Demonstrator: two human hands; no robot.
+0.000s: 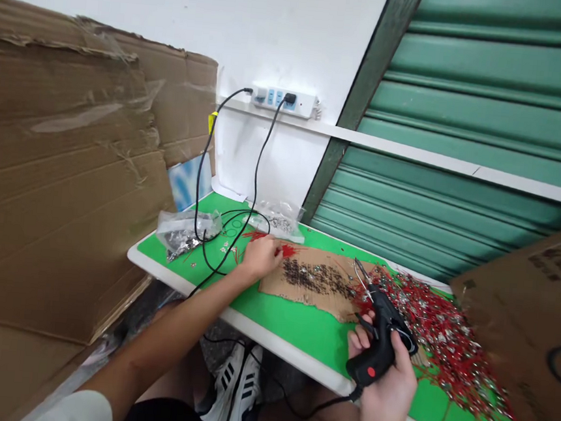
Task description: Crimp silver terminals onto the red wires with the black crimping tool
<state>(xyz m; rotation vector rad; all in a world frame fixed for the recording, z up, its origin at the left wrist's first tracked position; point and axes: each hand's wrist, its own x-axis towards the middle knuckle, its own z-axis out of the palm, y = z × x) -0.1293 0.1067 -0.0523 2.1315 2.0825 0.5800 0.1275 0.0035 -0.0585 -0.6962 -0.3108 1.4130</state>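
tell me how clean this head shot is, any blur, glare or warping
Head view: even, soft lighting with no hard shadows; glare only on the clear tape on the cardboard sheet. Wide-lens warping tilts the green shutter and bends the table edge. The right hand and black glue gun are sharp; the left hand is slightly soft.

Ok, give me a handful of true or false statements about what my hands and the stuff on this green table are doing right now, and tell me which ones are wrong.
1. The right hand grips a black glue gun. True.
2. The left hand rests in the person's lap. False: it reaches out over the green table, at the far end of the cardboard sheet.
3. A heap of red-wired parts lies right of the cardboard sheet. True.
4. The power strip lies on the table. False: it sits up on the white wall.
5. Nothing is plugged into the power strip. False: two black plugs are in it.
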